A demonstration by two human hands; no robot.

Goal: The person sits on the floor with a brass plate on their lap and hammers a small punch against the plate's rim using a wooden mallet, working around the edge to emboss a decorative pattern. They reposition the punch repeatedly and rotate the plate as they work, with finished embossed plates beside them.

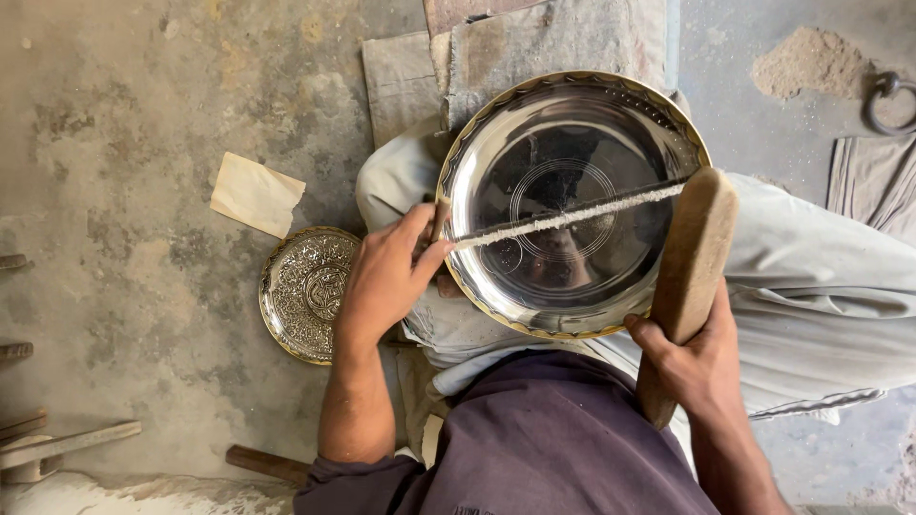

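The large shiny metal plate rests on the lap of the person, on the pale trousers, and it is tilted a little toward the camera. Its rim is golden and scalloped, and in the middle there are thin engraved circles. A long thin rod with a rough, pale surface lies across the plate, from the left rim up to the right rim.

The left hand is at the left rim of the plate. Its fingers are curled and pressed together around the near end of the rod, so it pinches the rod there, with the thumb beside the rim. The right hand is below the right rim of the plate. It is closed in a fist around the lower part of a wooden mallet, which stands almost upright, its top end touching the far end of the rod at the rim.

On the concrete floor, just beside the left hand, lies a smaller plate with dense engraved ornament. A piece of pale paper lies near it. Grey cloths are spread behind the large plate. In the upper right corner of the floor there is a heap of sand and a metal ring. Wooden tools lie at the lower left.
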